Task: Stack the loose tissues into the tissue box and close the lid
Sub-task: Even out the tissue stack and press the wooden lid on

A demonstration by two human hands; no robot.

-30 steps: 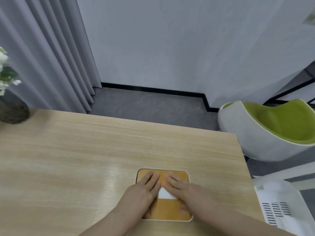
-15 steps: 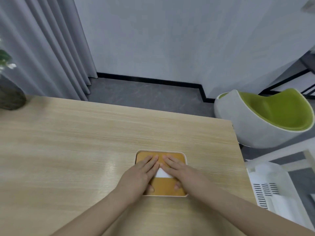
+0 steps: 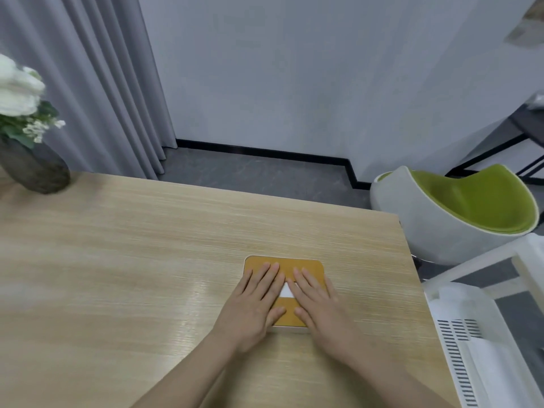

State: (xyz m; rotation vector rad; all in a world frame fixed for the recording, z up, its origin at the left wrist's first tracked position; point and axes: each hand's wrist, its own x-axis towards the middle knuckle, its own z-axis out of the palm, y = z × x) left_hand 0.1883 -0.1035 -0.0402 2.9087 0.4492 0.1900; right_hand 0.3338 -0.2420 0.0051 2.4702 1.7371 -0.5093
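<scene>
Tissue box (image 3: 284, 265) lid, apparently closed, under left hand (image 3: 256, 303), right hand (image 3: 319, 306)

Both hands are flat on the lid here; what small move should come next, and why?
Probably lift both hands straight up. The left hand and right hand lie flat with straight fingers on the orange wooden lid of the white square tissue box. The lid looks level and seated, with a white tissue showing between the hands, and no loose tissues show on the light wooden table.
</scene>
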